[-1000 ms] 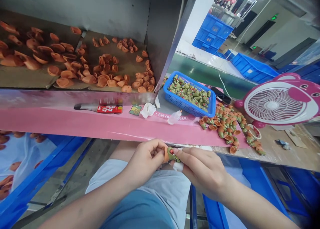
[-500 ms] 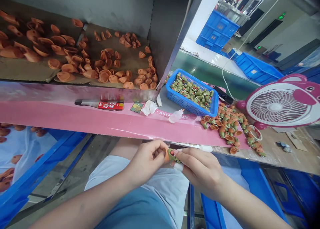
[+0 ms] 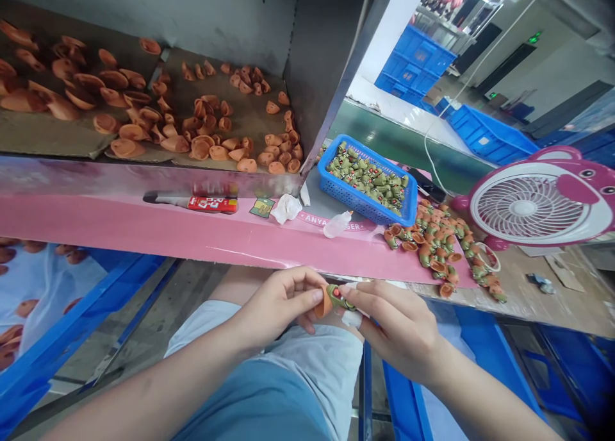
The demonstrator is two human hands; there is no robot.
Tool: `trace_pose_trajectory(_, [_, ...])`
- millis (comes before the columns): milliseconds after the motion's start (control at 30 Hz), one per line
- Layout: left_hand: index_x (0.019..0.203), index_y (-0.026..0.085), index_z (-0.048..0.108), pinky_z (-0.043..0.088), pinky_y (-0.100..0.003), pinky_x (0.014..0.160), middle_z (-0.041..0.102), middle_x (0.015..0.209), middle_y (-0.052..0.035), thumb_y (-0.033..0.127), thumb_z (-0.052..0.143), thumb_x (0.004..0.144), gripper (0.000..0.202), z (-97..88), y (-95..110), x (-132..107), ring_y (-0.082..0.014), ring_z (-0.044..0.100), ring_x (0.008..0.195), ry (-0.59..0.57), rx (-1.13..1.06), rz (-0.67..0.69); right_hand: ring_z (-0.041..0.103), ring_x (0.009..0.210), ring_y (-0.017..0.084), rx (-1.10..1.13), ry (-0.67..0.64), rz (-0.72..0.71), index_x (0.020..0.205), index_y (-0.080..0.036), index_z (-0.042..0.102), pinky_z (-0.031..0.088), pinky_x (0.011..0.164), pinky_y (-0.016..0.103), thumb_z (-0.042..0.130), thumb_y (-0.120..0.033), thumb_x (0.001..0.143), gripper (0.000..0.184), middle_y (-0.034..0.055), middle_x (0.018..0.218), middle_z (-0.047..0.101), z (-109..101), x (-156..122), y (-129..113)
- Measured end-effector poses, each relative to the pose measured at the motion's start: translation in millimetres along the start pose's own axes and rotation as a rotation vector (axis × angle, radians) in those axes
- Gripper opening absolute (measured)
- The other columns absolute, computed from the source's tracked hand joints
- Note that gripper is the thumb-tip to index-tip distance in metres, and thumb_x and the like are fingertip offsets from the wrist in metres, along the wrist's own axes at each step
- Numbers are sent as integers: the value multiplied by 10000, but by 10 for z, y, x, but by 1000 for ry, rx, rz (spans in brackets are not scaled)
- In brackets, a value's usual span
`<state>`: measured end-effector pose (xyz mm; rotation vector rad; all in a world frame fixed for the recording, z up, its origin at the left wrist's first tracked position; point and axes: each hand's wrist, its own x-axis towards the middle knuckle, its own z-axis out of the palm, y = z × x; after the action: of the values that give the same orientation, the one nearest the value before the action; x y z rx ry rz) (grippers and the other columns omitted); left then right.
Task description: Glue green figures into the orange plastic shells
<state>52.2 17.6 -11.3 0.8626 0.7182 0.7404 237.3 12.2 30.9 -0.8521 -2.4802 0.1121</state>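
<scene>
Two-handed hold on one small piece, just off the table's front edge

Orange-and-green piece (image 3: pixel 331 299): held above the lap, between both hands, just beyond the front edge of the pink mat (image 3: pixel 158 234). Left hand (image 3: pixel 284 301) pinches the orange end with thumb and forefinger; its lower fingers hang beneath. Right hand (image 3: pixel 401 318) is closed on the green end, fingertips beside a red spot, white wraps (image 3: pixel 352 318) on its digits.

Room: a strip of mat separates the hands from the squeeze bottle (image 3: pixel 337 224), which lies tilted near the blue basket (image 3: pixel 343 193). The lap lies below; a loose pile of similar pieces (image 3: pixel 437 239) borders the space ahead of the right hand.

Pose: both forearms reach forward from the lower corners and converge; the right wrist lies to the right of the left, knuckles up.

Surface and surroundings: basket filled with green pieces (image 3: pixel 368 177). Crumpled tissue (image 3: pixel 287 209) on the mat. Left, a grey-walled bay (image 3: pixel 230 18) contains orange pieces (image 3: pixel 202 145). Far right, a pink fan (image 3: pixel 523 207); stacked blue crates (image 3: pixel 416 59) beyond.
</scene>
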Motion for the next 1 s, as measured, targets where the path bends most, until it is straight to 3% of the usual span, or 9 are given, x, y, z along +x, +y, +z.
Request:
trace_pose_trajectory(333, [821, 153, 534, 477, -235, 549, 546, 661, 21, 248, 536, 759, 114, 26, 55, -25, -97, 521, 595, -12, -3, 14, 578, 727, 142, -3, 22, -43, 976, -90, 534, 489, 609, 250, 502, 14, 706, 292, 102, 828, 623, -40, 35, -45])
trace_pose_trajectory(433, [881, 181, 523, 466, -235, 609, 580, 795, 1, 223, 529, 773, 116, 64, 11, -42, -106, 545, 670, 127, 94, 174, 585, 712, 138, -11, 49, -27, 967, -101, 536, 490, 601, 240, 545, -46, 728, 245, 93, 807, 628, -40, 58, -49])
trace_pose_trajectory(533, [948, 210, 533, 443, -287, 769, 576, 1027, -41, 211, 426, 835, 156, 75, -69, -101, -151, 547, 889, 277, 282, 410, 594, 698, 129, -1, 81, 37, 952, -123, 539, 491, 596, 221, 577, -113, 741, 215, 72, 779, 632, -42, 73, -56])
trace_pose_trajectory(633, [1063, 209, 521, 339, -372, 922, 508, 1195, -73, 195, 345, 856, 272, 27, -137, -174, -207, 443, 1095, 287, 562, 658, 604, 688, 117, 18, 115, 98, 948, -150, 540, 498, 611, 201, 589, -138, 740, 214, 43, 757, 640, -53, 84, -67])
trace_pose_trajectory(733, [1129, 181, 491, 288, -427, 947, 465, 1242, -97, 204, 345, 840, 325, -31, -159, -213, -249, 381, 1141, 257, 825, 833, 610, 649, 111, 23, 136, 137, 925, -172, 546, 503, 599, 192, 584, -155, 744, 186, 21, 724, 646, -71, 105, -84])
trace_pose_trajectory(1000, [1229, 151, 396, 325, -447, 907, 395, 1269, -133, 235, 379, 830, 409, -13, -159, -191, -279, 332, 1145, 226, 1046, 871, 611, 636, 103, 30, 176, 185, 887, -163, 555, 495, 586, 174, 607, -162, 725, 170, 19, 698, 648, -71, 106, -104])
